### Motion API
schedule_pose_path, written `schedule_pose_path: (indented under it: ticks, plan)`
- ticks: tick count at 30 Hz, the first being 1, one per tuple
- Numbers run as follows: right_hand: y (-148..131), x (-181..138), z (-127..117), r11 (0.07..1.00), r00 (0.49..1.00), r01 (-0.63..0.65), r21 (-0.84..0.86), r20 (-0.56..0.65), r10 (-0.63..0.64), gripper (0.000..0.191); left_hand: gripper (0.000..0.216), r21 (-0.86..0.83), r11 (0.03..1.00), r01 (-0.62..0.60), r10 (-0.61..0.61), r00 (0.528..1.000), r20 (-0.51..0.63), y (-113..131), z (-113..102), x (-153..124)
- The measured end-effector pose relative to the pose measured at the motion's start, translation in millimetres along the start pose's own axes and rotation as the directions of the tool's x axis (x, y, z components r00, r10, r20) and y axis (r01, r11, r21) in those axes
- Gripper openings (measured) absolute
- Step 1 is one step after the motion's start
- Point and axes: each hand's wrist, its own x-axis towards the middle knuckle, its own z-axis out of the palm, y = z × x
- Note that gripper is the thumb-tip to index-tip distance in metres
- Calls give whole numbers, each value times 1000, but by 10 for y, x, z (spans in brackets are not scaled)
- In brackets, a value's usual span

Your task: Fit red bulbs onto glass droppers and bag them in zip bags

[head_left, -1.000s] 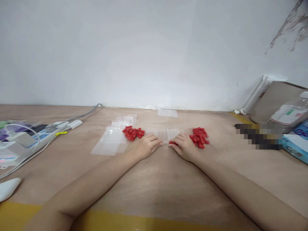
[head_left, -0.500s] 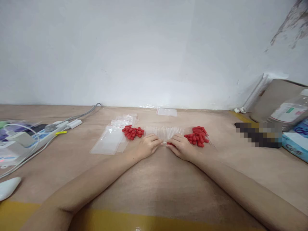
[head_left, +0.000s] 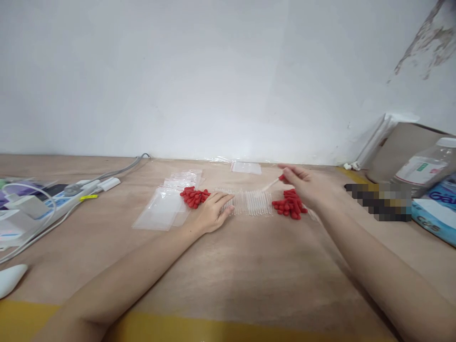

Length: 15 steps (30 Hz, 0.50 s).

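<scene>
Clear thin tubes (head_left: 259, 203) lie side by side in a row across the middle of the table. Over the row's left part rests my left hand (head_left: 213, 212), its fingers stretched out and thumb apart. Close to its fingertips is a heap of red rubber bulbs (head_left: 193, 197). My right hand (head_left: 299, 180) is raised above the row's right end, pinching the red bulb of a dropper (head_left: 274, 183) whose clear tube points down to the left. Below that hand lies a second heap of red bulbs (head_left: 290, 205).
Clear zip bags (head_left: 156, 209) lie overlapping on the left, with another small bag (head_left: 245, 167) near the wall. A power strip (head_left: 64, 199) with cables is at far left. On the right are a bottle (head_left: 422, 164), a tissue pack (head_left: 432, 221) and a blurred dark item (head_left: 381, 204).
My right hand has moved up and to the right from the tubes, carrying a dropper. My left hand has shifted slightly left and its fingers have spread.
</scene>
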Motion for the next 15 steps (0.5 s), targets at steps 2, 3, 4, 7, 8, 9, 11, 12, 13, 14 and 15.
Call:
schedule_pose_path:
  ticks: [2,3,4,7,8,9,11,12,13,14,15]
  plan:
    - [44,123,-201,997,998,-22,-72,-64,17,36,31,-11,999,39,-39,999,-11,-32,43,5]
    - [90,167,-272,991,994,-48,-124,-100,35,37,30,-8,998,55,-56,998,-17,-38,62,12]
    - [144,198,-319,978,990,-83,-190,-130,59,35,29,-2,998,67,-67,998,-16,-40,77,20]
    - [294,230,-298,899,982,-180,-399,-127,141,26,28,17,997,78,-78,997,5,-24,97,41]
    - [325,231,-246,871,983,-183,-457,-95,156,24,28,24,997,77,-77,997,13,-18,98,44]
    - [344,232,-180,846,986,-166,-507,-54,160,24,28,32,997,76,-76,997,20,-13,97,46]
    - [352,240,-25,794,991,-97,-600,19,135,22,27,51,996,77,-79,997,28,-11,95,43]
    - [347,247,55,756,992,-62,-652,47,121,22,27,60,995,78,-79,996,29,-13,94,40]
    - [339,254,130,708,991,-36,-705,67,117,21,27,70,994,79,-81,996,27,-15,92,36]
    - [332,260,198,655,989,-22,-755,81,126,21,26,81,993,83,-85,996,21,-17,91,32]
    - [328,263,256,605,986,-13,-796,92,142,21,25,94,991,91,-92,996,9,-17,90,29]
